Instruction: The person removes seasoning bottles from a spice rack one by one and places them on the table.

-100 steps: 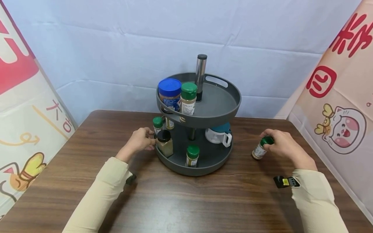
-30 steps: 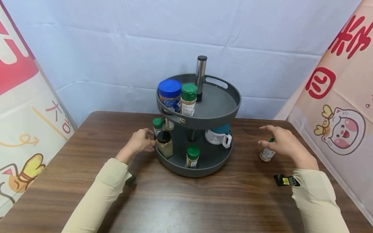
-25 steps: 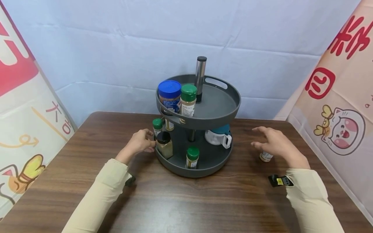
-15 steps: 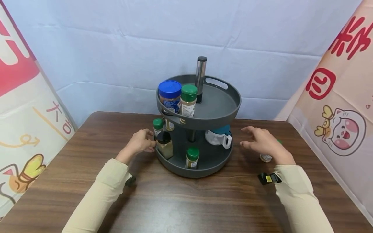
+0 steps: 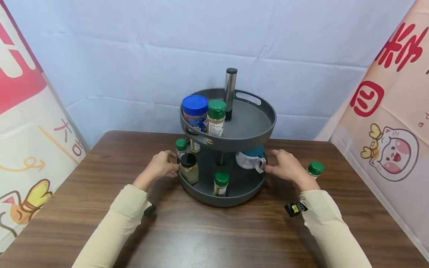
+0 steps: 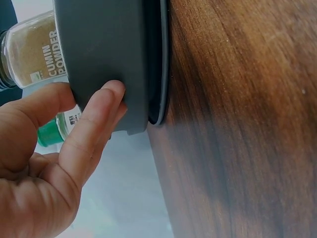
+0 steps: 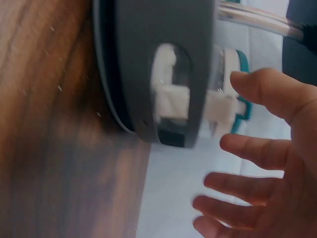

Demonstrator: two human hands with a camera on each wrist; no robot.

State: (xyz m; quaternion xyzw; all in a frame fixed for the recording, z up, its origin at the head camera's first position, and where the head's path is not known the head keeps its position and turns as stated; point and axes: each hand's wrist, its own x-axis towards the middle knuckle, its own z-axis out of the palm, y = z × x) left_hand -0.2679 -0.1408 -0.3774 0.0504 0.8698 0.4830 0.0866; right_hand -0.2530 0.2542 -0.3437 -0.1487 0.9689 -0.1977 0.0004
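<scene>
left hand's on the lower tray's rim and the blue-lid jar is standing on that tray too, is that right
Not quite: the blue-lid jar stands on the upper tray, as the head view shows. The left hand is indeed on the rim of the lower tray.

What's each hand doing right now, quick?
Left hand: closed, holding the edge of the lower tray.
Right hand: open, holding nothing, near the cup.
</scene>
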